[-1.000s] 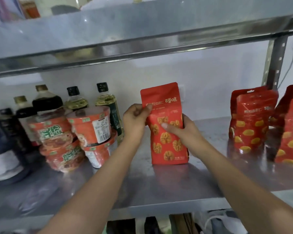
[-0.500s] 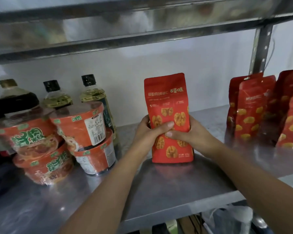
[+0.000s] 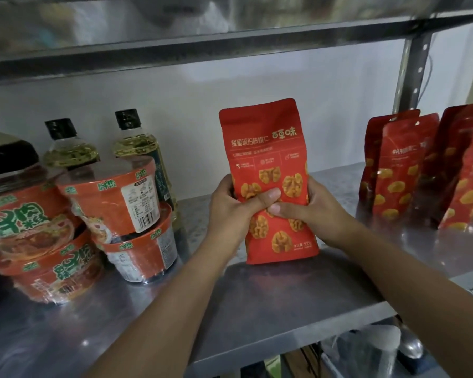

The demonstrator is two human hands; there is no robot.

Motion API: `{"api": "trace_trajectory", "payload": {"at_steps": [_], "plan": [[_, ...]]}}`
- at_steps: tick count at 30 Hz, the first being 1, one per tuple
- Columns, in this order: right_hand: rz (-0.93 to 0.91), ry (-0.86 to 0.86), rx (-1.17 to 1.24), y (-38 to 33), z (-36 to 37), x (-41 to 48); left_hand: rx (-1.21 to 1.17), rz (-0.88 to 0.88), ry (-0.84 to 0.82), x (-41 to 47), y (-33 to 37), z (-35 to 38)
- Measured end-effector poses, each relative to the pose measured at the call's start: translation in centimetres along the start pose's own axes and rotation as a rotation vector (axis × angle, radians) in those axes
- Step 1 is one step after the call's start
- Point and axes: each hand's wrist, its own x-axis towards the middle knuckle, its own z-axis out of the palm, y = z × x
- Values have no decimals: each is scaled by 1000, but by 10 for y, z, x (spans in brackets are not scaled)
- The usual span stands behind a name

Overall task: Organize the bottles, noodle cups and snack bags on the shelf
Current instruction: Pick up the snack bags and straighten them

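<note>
Left hand (image 3: pixel 230 208): came down from the bag's top corner to its middle; grip curled round the left edge, thumb on the front.
Right hand (image 3: pixel 314 211): stayed on the right edge, grip curled round it.
Walnut snack bag (image 3: pixel 265 148): stood upright at the middle of the steel shelf (image 3: pixel 257 309).
Noodle cups (image 3: pixel 112 203): stacked at left, before the oil bottles (image 3: pixel 137 148).
Red snack bags (image 3: pixel 402 165): stood at right, well apart.
</note>
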Motion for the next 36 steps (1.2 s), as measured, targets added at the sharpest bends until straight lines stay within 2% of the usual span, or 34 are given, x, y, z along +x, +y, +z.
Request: {"api": "trace_trajectory", "payload": {"at_steps": [5,10,14,22,25,28,30,32,36], "plan": [[-64,102,-5,-3,3,2,6,-73,-55,-2,2,4],[-79,341,168,-8,-4,6,84,-167,-250,-4,-3,9],[-29,353,183,-8,-5,6,79,-176,-225,-4,-8,10],[-73,391,147,-6,-9,7,69,-121,-211,-6,-14,16],[-87,433,101,-3,-9,8,286,-3,-144,-8,-17,16],[-91,479,-3,-2,-8,7,588,255,-82,-13,-15,16],[-90,489,-18,-3,-8,6,633,338,-121,-15,-17,17],[-80,462,-10,-7,-6,4,617,323,-160,-14,-20,18],[-9,264,35,-9,1,1,535,239,-174,-8,-23,20]]}}
